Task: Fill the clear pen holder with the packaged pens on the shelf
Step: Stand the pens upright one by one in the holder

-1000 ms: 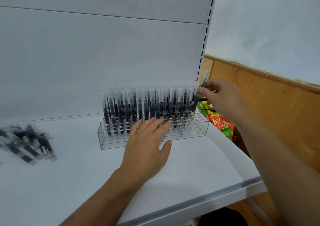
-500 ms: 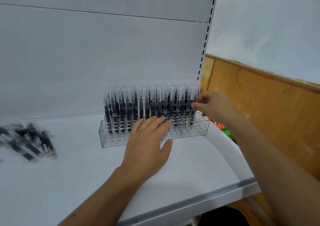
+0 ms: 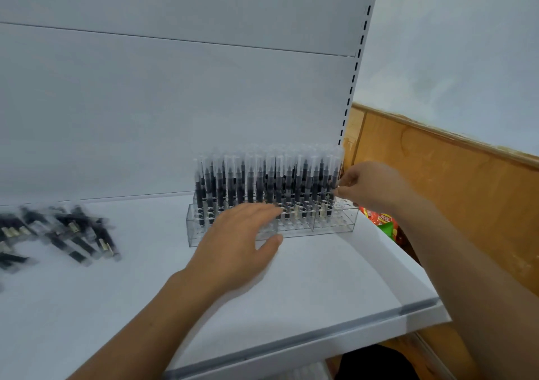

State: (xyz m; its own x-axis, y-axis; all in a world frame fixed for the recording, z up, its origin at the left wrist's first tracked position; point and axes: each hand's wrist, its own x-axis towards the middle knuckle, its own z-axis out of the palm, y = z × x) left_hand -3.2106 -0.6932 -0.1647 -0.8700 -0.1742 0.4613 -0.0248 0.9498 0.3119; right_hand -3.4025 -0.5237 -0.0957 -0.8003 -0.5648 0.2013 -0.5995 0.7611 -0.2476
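The clear pen holder stands on the white shelf against the back panel, packed with upright black pens in clear sleeves. My left hand lies flat with straight fingers against the holder's front. At the holder's right end, my right hand pinches the rightmost pen, which stands in its slot. A few holes at the far right of the holder hold no pens.
A loose pile of packaged pens lies on the shelf at the left. Red and green snack packets sit below the shelf's right edge, beside a wooden wall panel. The perforated shelf upright rises behind the holder.
My right hand came down with a pen from above the holder's right end and lowered it into a slot. My left hand stayed against the holder.
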